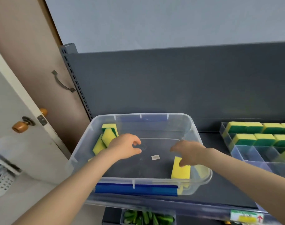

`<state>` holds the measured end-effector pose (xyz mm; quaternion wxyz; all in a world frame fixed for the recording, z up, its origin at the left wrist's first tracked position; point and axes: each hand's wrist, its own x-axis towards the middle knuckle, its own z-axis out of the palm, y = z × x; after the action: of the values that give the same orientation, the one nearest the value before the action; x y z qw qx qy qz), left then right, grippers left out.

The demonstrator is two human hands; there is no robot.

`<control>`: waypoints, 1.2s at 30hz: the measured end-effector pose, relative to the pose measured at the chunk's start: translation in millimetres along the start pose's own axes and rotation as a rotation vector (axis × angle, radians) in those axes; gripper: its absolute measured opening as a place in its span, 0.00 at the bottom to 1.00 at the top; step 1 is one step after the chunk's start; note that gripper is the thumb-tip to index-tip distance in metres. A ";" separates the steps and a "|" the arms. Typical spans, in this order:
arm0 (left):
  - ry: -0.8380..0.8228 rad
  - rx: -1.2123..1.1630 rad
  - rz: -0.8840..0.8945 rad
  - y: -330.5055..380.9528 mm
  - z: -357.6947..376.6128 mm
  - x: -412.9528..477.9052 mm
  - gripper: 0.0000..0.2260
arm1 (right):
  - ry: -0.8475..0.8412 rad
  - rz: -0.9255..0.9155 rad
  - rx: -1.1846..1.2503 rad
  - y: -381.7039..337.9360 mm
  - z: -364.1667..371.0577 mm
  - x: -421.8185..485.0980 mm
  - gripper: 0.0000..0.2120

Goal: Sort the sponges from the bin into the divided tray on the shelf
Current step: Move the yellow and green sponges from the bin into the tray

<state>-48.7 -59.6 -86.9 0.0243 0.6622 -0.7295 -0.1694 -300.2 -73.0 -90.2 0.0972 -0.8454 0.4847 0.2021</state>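
Nearest, a yellow sponge [181, 172] stands on edge by the bin's [138, 181] right wall. The right hand [189, 151] seems to pinch its top with curled fingers [180, 164], a shallow hold that could let the soft block slip on the way over. The left hand [125, 146] hovers loosely curled, holding nothing, beside sponges [106, 137] leaning in the far-left corner. Beyond, the tray [252, 154] is part filled.

Soft even light, slight blur, bowed edges

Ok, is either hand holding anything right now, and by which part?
Left hand holds nothing. Right hand has its thumb on the top edge of the upright sponge in the bin; whether the grip is closed cannot be told.
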 end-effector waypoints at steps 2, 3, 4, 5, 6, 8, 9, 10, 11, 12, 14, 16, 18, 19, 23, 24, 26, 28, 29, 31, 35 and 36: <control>-0.082 -0.007 0.060 3.7 5.5 4.5 0.16 | -0.057 0.015 -0.040 -5.6 4.1 5.6 0.32; -0.117 -0.002 0.097 7.3 8.1 7.4 0.17 | -0.082 0.022 -0.053 -8.7 6.7 8.6 0.32; -0.144 0.005 0.137 11.5 10.8 10.5 0.17 | -0.105 0.026 -0.059 -11.2 10.2 11.5 0.33; -0.163 0.012 0.177 15.9 13.6 13.6 0.18 | -0.129 0.028 -0.057 -13.3 14.3 14.2 0.34; -0.180 0.011 0.213 20.2 16.2 16.5 0.18 | -0.150 0.033 -0.045 -15.0 18.3 16.6 0.35; -0.208 -0.011 0.268 27.5 21.4 21.6 0.18 | -0.162 0.059 -0.010 -16.9 23.5 19.4 0.36; -0.223 -0.026 0.288 30.3 23.6 24.1 0.18 | -0.139 0.080 -0.004 -17.5 23.5 20.3 0.36; -0.238 -0.038 0.306 32.2 25.3 26.7 0.18 | -0.095 0.106 -0.002 -18.1 22.2 21.2 0.34; -0.251 -0.047 0.320 33.7 26.1 29.3 0.17 | -0.034 0.141 0.006 -18.5 19.9 22.1 0.32; -0.261 -0.057 0.325 34.6 26.7 31.9 0.16 | 0.032 0.182 0.023 -18.8 17.4 22.8 0.30; -0.277 -0.091 0.321 34.7 27.5 36.0 0.14 | 0.154 0.259 0.066 -18.5 12.7 24.5 0.25; -0.323 -0.111 0.331 34.0 29.8 37.6 0.12 | 0.245 0.315 0.101 -17.0 8.9 25.7 0.23; -0.428 -0.080 0.354 34.7 32.0 34.8 0.14 | 0.313 0.351 0.127 -15.6 6.7 27.2 0.20; -0.497 -0.055 0.365 36.3 32.6 31.9 0.16 | 0.342 0.364 0.131 -15.1 6.1 28.3 0.18; -0.674 0.077 0.422 46.6 40.9 22.0 0.17 | 0.378 0.369 0.128 -15.3 4.2 32.5 0.15; -0.682 0.103 0.427 48.9 45.1 20.2 0.15 | 0.373 0.363 0.132 -15.1 3.7 33.0 0.15; -0.668 0.124 0.420 51.0 52.0 17.6 0.11 | 0.365 0.350 0.141 -14.2 2.9 33.1 0.14; -0.613 0.118 0.423 50.4 52.1 18.6 0.10 | 0.366 0.340 0.154 -14.2 2.0 32.5 0.14; -0.556 0.125 0.431 48.6 48.8 20.3 0.10 | 0.366 0.340 0.162 -14.6 1.4 32.2 0.13; -0.407 0.165 0.429 42.5 36.5 26.2 0.08 | 0.366 0.346 0.181 -15.0 0.2 31.7 0.13; -0.177 0.127 0.313 17.8 11.1 39.1 0.16 | 0.381 0.286 0.230 -12.1 -0.8 31.1 0.14; -0.141 0.113 0.290 10.5 8.8 42.0 0.18 | 0.377 0.253 0.246 -11.4 -0.8 31.3 0.15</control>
<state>-66.2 -98.0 -100.1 -0.0398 0.5370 -0.8255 -0.1689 -276.2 -91.8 -103.5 0.0812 -0.7827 0.6170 -0.0091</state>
